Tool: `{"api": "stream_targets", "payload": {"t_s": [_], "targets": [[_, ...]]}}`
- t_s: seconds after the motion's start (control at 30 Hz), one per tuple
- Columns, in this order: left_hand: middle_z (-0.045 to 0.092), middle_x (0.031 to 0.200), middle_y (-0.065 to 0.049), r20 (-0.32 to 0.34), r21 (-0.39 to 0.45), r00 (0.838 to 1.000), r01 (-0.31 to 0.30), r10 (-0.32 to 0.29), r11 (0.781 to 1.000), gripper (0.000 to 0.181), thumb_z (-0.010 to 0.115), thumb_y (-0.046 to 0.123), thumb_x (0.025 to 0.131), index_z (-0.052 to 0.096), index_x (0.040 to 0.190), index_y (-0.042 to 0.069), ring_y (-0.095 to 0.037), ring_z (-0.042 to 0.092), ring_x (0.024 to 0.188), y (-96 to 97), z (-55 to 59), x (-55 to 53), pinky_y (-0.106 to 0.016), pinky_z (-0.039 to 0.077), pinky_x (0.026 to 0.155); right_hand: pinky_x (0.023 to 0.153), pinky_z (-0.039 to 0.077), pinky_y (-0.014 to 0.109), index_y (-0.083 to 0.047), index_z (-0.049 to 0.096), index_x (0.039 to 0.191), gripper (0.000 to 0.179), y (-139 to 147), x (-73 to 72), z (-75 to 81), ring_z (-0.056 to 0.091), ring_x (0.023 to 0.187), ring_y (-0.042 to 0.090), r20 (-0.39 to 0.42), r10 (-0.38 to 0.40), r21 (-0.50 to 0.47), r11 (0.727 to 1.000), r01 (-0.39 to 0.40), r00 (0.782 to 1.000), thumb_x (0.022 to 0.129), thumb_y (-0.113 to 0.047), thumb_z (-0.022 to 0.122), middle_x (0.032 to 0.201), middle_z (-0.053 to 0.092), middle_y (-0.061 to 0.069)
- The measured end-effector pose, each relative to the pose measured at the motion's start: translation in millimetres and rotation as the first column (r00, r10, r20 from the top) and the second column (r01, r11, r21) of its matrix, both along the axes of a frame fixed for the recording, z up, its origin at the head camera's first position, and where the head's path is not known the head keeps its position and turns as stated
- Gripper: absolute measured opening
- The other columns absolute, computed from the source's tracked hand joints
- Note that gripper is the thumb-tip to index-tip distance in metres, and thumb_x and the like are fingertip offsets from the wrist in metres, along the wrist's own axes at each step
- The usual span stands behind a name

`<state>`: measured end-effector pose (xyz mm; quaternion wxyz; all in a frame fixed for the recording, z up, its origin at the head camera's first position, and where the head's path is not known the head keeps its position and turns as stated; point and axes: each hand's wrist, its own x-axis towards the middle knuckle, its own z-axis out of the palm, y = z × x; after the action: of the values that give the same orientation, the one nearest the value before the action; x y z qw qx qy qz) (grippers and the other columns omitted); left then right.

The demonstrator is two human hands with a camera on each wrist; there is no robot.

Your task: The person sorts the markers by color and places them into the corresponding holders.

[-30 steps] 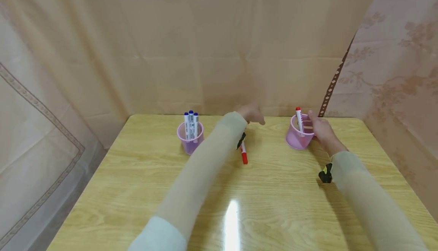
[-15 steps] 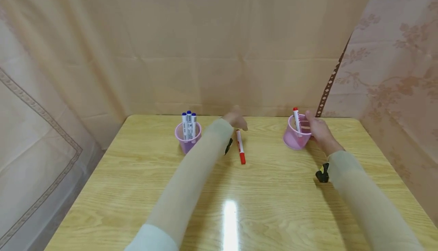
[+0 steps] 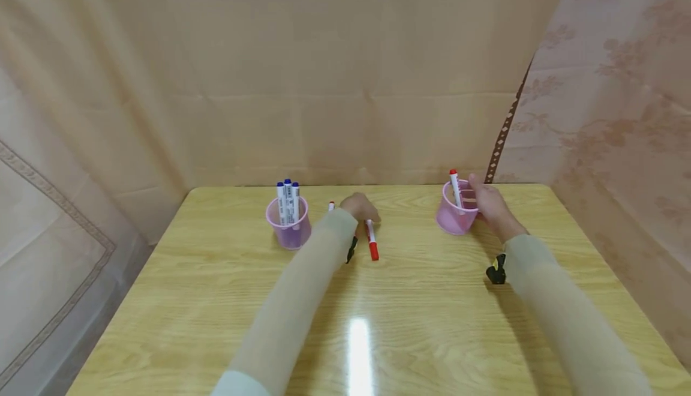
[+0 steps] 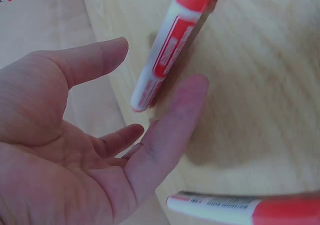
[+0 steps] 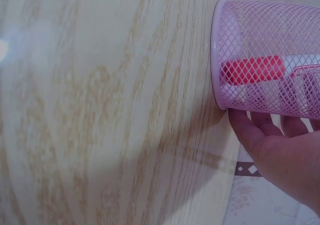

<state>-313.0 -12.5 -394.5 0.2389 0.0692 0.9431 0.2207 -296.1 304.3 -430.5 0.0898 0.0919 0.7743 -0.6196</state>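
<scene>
My left hand (image 3: 360, 207) hovers over a red-and-white marker (image 3: 372, 243) lying on the table. In the left wrist view its thumb (image 4: 97, 60) and index finger (image 4: 170, 140) are spread, with that marker beyond the gap between them. A second red marker (image 4: 280, 212) lies at the lower edge of that view; only its tip (image 3: 332, 206) shows beside my left sleeve in the head view. My right hand (image 3: 493, 207) grips a pink mesh pen cup (image 3: 452, 219) by its right side, thumb at the rim. One red-capped marker (image 3: 456, 187) leans inside that cup.
Another pink mesh cup (image 3: 291, 237) stands on the left, holding several blue-capped markers (image 3: 288, 203). The wooden table (image 3: 432, 324) ends at a beige curtain (image 3: 345, 84) behind. Floral cloth (image 3: 621, 114) hangs on the right.
My left hand has moved left and lowered over the lying marker, bringing the second marker's tip into sight. My right hand keeps its grip on the cup. The head view has shifted slightly.
</scene>
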Motion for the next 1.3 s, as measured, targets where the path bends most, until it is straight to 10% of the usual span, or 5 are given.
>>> {"api": "stream_targets", "payload": {"t_s": [0.3, 0.73, 0.97, 1.3], "targets": [[0.067, 0.111, -0.009, -0.039, 0.037, 0.998, -0.052, 0.053, 0.998, 0.047, 0.079, 0.037, 0.088, 0.07, 0.116, 0.001, -0.02, 0.057, 0.089, 7.2, -10.6, -1.1, -0.031, 0.054, 0.085, 0.094, 0.05, 0.03, 0.007, 0.029, 0.155, 0.081, -2.8, -4.7, 0.2, 0.051, 0.121, 0.029, -0.013, 0.002, 0.011, 1.0, -0.002, 1.0, 0.107, -0.058, 0.018, 0.153, 0.033, 0.033], [0.065, 0.067, -0.014, 0.061, 0.159, 0.982, -0.189, 0.181, 0.969, 0.007, 0.072, 0.003, 0.086, 0.068, 0.085, -0.003, -0.02, 0.059, 0.045, -4.2, -29.4, -10.0, -0.029, 0.053, 0.043, 0.094, 0.05, 0.03, 0.007, 0.03, 0.154, 0.081, -8.1, -8.2, -1.9, 0.052, 0.118, 0.026, -0.012, -0.007, -0.006, 1.0, 0.007, 1.0, 0.107, -0.058, 0.019, 0.152, 0.035, 0.032], [0.06, 0.079, -0.007, -0.099, 0.023, 0.99, -0.103, 0.105, 0.994, 0.014, 0.076, 0.01, 0.082, 0.064, 0.08, 0.004, -0.016, 0.047, 0.055, -2.0, -30.8, -8.9, -0.024, 0.038, 0.045, 0.099, 0.047, 0.034, 0.007, 0.029, 0.154, 0.081, -10.7, -8.4, -3.6, 0.049, 0.124, 0.031, -0.016, -0.011, -0.007, 1.0, 0.011, 1.0, 0.107, -0.058, 0.019, 0.153, 0.034, 0.032], [0.06, 0.08, -0.009, -0.075, 0.026, 0.987, -0.14, 0.142, 0.99, 0.013, 0.075, 0.01, 0.084, 0.065, 0.081, 0.003, -0.016, 0.046, 0.055, -0.9, -32.5, -9.8, -0.024, 0.037, 0.043, 0.096, 0.047, 0.032, 0.007, 0.028, 0.155, 0.078, -12.0, -10.3, -3.8, 0.044, 0.129, 0.037, 0.0, -0.013, -0.033, 0.999, 0.013, 1.0, 0.108, -0.054, 0.017, 0.154, 0.032, 0.033]]}}
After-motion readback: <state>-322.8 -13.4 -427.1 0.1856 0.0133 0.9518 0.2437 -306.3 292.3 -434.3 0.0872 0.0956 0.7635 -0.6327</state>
